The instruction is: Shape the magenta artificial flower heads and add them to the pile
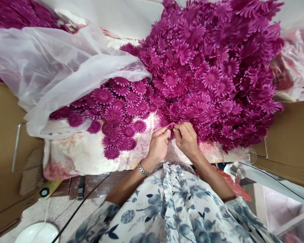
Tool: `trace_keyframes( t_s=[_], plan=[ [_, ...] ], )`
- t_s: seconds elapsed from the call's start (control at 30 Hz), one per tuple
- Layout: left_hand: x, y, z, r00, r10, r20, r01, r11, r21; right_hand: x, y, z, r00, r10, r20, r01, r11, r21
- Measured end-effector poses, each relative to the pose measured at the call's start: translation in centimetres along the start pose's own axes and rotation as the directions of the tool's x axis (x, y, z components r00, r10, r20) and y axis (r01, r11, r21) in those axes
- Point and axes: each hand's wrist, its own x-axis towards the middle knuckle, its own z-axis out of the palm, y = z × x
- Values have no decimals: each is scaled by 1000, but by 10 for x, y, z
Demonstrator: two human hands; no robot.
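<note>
At the near edge of a tall heap of magenta flowers, a person's two bare hands meet over a small flower piece. The left hand, with a metal-banded watch on its wrist, has thumb and fingers closed in a pinch on this piece; the right hand pinches its other side, fingers curled and nearly touching those of the left. Much of the piece is hidden between them, so its exact form cannot be told.

To the left of the heap and running into it, loose flower heads lie in a lower spread on a pale floral cloth, which continues under the heap's near edge. Translucent sheeting covers part of that spread, left of the heap, with more magenta flowers beyond it. Just right of the heap sits a clear plastic bag with reddish contents; nearer the person, also right of the heap, stands a brown cardboard panel.
</note>
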Motion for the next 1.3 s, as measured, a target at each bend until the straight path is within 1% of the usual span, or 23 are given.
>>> trace_keyframes(
  t_s=[0.07,0.13,0.17,0.2,0.23,0.27,0.3,0.37,0.43,0.5,0.57,0.7,0.77,0.87,0.97,1.07,1.13,1.17,1.23,1.3],
  plan=[
    [-1,3,0,999,-11,-35,11,1000,-21,1,3,-4,997,60,-39,-59,998,31],
    [-2,7,0,999,1,-43,-4,998,-66,3,9,-12,980,151,-130,-147,989,34],
    [-3,8,1,999,18,-33,-21,996,-83,5,12,-18,967,175,-187,-175,984,13],
    [-4,9,1,999,41,-22,-42,995,-91,6,15,-23,957,172,-234,-181,983,-20],
    [-4,9,2,998,64,-18,-65,994,-83,8,16,-27,955,146,-257,-166,984,-58],
    [-3,8,2,996,84,-21,-85,995,-58,9,15,-30,962,104,-251,-133,986,-98],
    [-3,6,2,995,99,-30,-100,995,-20,9,13,-30,975,60,-214,-89,987,-132],
    [-2,1,2,993,117,-33,-115,992,60,8,5,-27,996,-4,-92,-12,985,-173],
    [-1,-2,2,993,117,-4,-115,987,109,6,-4,-20,1000,-18,3,18,988,-155],
    [-2,-2,3,995,100,26,-103,989,104,5,-9,-14,999,10,53,-7,998,-63],
    [-4,1,3,996,80,38,-83,994,68,4,-10,-13,996,47,72,-50,998,42],
    [-8,5,4,999,43,34,-44,999,32,7,-3,-18,985,122,118,-142,973,184],
    [-8,4,3,999,34,33,-35,998,49,9,-1,-19,982,128,135,-155,964,216],
    [-7,2,3,999,24,31,-27,996,82,8,-1,-17,991,84,100,-100,980,169],
    [-7,2,3,1000,22,4,-22,995,93,7,-3,-12,997,45,66,-51,994,94],
    [-7,4,3,1000,14,-9,-13,997,79,6,-5,-9,1000,1,31,-2,999,40],
    [-6,6,2,1000,11,-27,-10,999,44,6,-7,-10,1000,-20,7,20,1000,22],
    [-5,7,0,999,16,-47,-14,1000,25,8,-7,-13,1000,-10,-7,10,1000,26],
    [-3,11,-2,996,29,-87,-30,999,-16,15,-3,-24,997,49,-62,-46,998,48],
    [0,14,-4,994,44,-100,-50,997,-61,29,9,-43,979,124,-161,-117,992,50]
  ],
)
